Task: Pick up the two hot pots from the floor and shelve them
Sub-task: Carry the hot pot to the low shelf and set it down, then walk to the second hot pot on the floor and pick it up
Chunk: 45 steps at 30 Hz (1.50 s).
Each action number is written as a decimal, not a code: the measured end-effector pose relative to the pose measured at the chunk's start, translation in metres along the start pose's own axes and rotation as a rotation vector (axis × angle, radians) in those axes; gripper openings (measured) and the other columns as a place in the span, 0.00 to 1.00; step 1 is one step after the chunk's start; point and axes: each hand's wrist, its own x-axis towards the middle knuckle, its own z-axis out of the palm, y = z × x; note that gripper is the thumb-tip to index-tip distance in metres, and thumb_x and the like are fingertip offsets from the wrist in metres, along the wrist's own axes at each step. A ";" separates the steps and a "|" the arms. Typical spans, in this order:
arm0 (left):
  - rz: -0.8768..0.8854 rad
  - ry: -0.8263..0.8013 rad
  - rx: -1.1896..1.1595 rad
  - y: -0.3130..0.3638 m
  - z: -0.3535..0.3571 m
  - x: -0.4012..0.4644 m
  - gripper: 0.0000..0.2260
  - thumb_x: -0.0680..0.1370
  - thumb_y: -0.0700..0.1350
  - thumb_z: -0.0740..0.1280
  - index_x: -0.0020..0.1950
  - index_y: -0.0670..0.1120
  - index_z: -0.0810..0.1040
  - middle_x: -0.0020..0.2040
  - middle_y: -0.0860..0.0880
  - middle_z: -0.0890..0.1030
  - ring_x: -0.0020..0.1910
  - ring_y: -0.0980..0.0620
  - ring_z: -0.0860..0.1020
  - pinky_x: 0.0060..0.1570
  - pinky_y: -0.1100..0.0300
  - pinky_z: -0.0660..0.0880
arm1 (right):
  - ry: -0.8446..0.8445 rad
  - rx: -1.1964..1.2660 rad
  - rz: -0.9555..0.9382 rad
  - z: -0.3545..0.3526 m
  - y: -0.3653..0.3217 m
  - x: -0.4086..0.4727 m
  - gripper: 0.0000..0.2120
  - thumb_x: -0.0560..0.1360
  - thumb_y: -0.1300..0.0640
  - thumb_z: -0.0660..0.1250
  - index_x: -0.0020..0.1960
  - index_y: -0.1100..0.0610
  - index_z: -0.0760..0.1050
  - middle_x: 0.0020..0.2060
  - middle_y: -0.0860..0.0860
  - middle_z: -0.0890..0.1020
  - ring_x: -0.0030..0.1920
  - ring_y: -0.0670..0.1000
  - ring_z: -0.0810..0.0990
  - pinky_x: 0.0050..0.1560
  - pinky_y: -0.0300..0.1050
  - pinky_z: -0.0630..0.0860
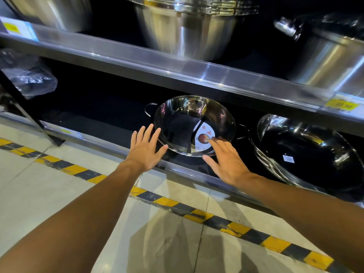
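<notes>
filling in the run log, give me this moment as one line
stage: shelving | hot pot: on bottom shelf | left hand: open at rim | right hand: open at rim | stack of pots: beside, right

On the bottom shelf point(110, 142), the left stretch from the black upright point(29, 115) to the steel pot point(194, 125) lies bare and dark, wide enough for a hand. The pot sits at the front edge, its far handle point(148, 111) poking into that gap. To its right a stack of pans point(307, 154) fills the shelf, nearly touching it. The upper shelf's rail point(157, 64) hangs low overhead. A plastic-wrapped bundle point(27, 75) crowds the far left corner.
</notes>
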 end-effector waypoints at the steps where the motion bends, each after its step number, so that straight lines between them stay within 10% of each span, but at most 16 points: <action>1: -0.010 0.025 0.009 -0.006 -0.009 -0.005 0.31 0.81 0.62 0.50 0.80 0.50 0.50 0.81 0.46 0.50 0.79 0.45 0.44 0.77 0.45 0.39 | -0.007 0.055 -0.039 0.000 -0.010 0.008 0.29 0.81 0.41 0.58 0.76 0.54 0.63 0.72 0.52 0.68 0.74 0.53 0.62 0.73 0.49 0.61; 7: -0.150 0.147 0.064 -0.068 -0.062 -0.079 0.29 0.81 0.61 0.52 0.78 0.48 0.60 0.79 0.47 0.61 0.78 0.45 0.55 0.77 0.47 0.46 | -0.022 0.253 -0.302 0.025 -0.118 0.061 0.24 0.81 0.47 0.61 0.74 0.55 0.67 0.71 0.52 0.72 0.76 0.50 0.59 0.74 0.47 0.59; 14: -0.541 -0.066 0.086 -0.140 -0.129 -0.235 0.38 0.74 0.68 0.39 0.80 0.51 0.54 0.81 0.48 0.48 0.80 0.44 0.46 0.77 0.46 0.42 | -0.314 0.068 -0.576 0.014 -0.239 0.052 0.29 0.82 0.41 0.56 0.80 0.50 0.57 0.79 0.45 0.57 0.80 0.47 0.47 0.77 0.43 0.44; 21: -0.806 -0.308 0.020 -0.110 -0.307 -0.377 0.41 0.71 0.70 0.34 0.80 0.52 0.48 0.81 0.48 0.43 0.80 0.44 0.43 0.77 0.46 0.42 | -0.631 -0.005 -0.633 -0.143 -0.363 0.025 0.30 0.81 0.38 0.53 0.80 0.49 0.56 0.80 0.45 0.54 0.80 0.49 0.47 0.77 0.47 0.49; 32: -0.944 -0.172 0.014 0.010 -0.677 -0.470 0.32 0.80 0.66 0.47 0.80 0.50 0.55 0.80 0.49 0.55 0.79 0.47 0.50 0.77 0.49 0.45 | -0.751 0.105 -0.737 -0.494 -0.536 0.020 0.27 0.81 0.41 0.58 0.76 0.51 0.66 0.72 0.48 0.70 0.73 0.51 0.65 0.70 0.44 0.62; 45: -1.110 0.025 -0.065 0.011 -0.787 -0.554 0.31 0.80 0.65 0.50 0.79 0.50 0.55 0.81 0.49 0.54 0.79 0.47 0.51 0.77 0.50 0.47 | -0.829 0.029 -0.809 -0.592 -0.639 0.005 0.29 0.81 0.40 0.58 0.77 0.52 0.62 0.75 0.51 0.67 0.75 0.52 0.62 0.72 0.48 0.63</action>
